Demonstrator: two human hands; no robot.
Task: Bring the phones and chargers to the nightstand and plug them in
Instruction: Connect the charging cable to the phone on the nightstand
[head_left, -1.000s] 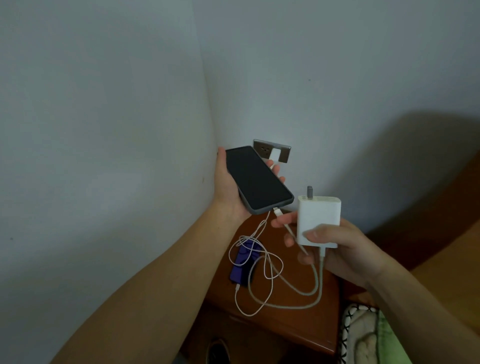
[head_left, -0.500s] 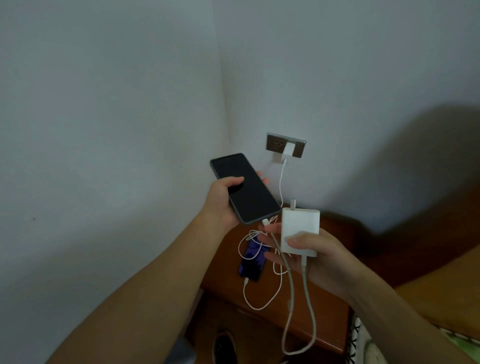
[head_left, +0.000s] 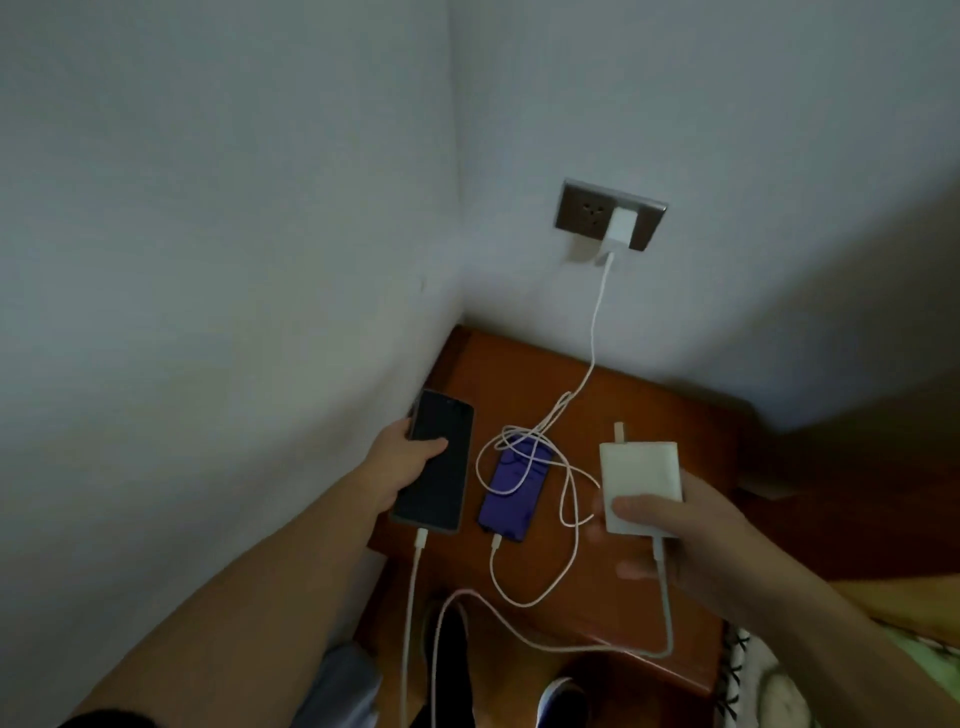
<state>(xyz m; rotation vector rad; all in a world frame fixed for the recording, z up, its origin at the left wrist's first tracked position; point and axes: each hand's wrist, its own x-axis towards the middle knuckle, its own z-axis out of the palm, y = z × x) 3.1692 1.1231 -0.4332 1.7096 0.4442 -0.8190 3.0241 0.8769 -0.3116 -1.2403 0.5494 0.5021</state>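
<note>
My left hand (head_left: 400, 457) grips a dark phone (head_left: 435, 462) low over the left edge of the wooden nightstand (head_left: 623, 405); a white cable (head_left: 410, 613) hangs from the phone's near end. My right hand (head_left: 670, 535) holds a large white charger brick (head_left: 641, 475) with its prongs pointing away, above the nightstand's right part. A second phone with a purple lit screen (head_left: 511, 491) lies flat on the nightstand between my hands, its cable running up to a small white charger (head_left: 618, 231) plugged into the grey wall socket (head_left: 610, 213).
Two white walls meet in a corner directly behind the nightstand. Loose cable loops (head_left: 550, 467) lie across the purple phone and the wood. A patterned bed edge (head_left: 769, 680) shows at the lower right, and a dark shoe (head_left: 449, 670) is on the floor below.
Both hands came down from in front of the socket to nightstand level. The dark phone now sits low at the left edge; the view tilted down, showing the socket and the plugged charger.
</note>
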